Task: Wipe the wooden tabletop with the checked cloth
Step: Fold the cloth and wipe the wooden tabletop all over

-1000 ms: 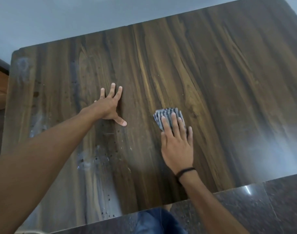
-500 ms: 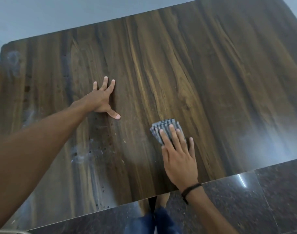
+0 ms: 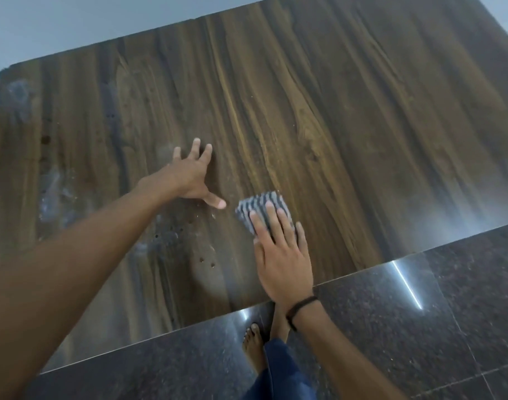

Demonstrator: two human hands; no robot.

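Dark brown streaked-grain wooden tabletop [image 3: 319, 116] fills most of frame, tilted, near edge running lower left to right.

Folded grey-white checked cloth [image 3: 261, 207] lies on tabletop, centre of frame, slightly below middle.

Right hand [image 3: 281, 255] flat on cloth, fingers [image 3: 271, 219] straight, close together, pressing it down; thin black band [image 3: 300, 308] at wrist.

Left hand [image 3: 190, 176] left of cloth, palm on bare wood, fingers spread, thumb tip near cloth, not touching.

Whitish smears [image 3: 56, 194] + dark specks at left of tabletop.

Dark polished speckled stone floor [image 3: 420, 327] along bottom; bare foot [image 3: 254, 346], blue trouser leg [image 3: 281, 370] bottom centre.
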